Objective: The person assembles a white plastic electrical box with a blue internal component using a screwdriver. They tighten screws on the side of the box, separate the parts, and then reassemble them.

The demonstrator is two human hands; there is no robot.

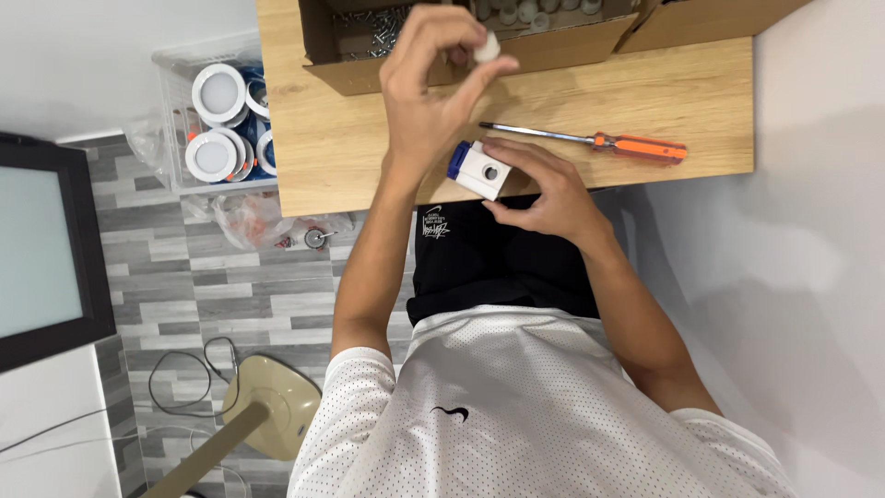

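Two bare hands are at work over a light wooden table, seen from above the person's own lap. The left hand is raised over the table's far edge, its fingers curled together and its thumb and fingertips pinching a small white cap-like piece just in front of an open cardboard box. That box sits at the far edge of the table and holds loose metal screws in its left part and a row of small white pieces in its right part. The right hand is at the near edge of the table, fingers bent and loosely spread around a small white block with a round hole in its face and a blue part at one end; the fingertips rest on the block's top and the thumb comes in from below, so the block is held at, or just over, the near edge. Just beyond the right hand a screwdriver with an orange handle lies flat on the table, its metal shaft pointing towards the left hand, apart from both hands. Off the table's left edge, a clear plastic crate on the grey tiled floor holds round white lamp fittings, with crumpled plastic bags beside it. A dark-framed screen stands at the far left, and a beige fan base with a black cable lies on the floor near the person's left elbow.
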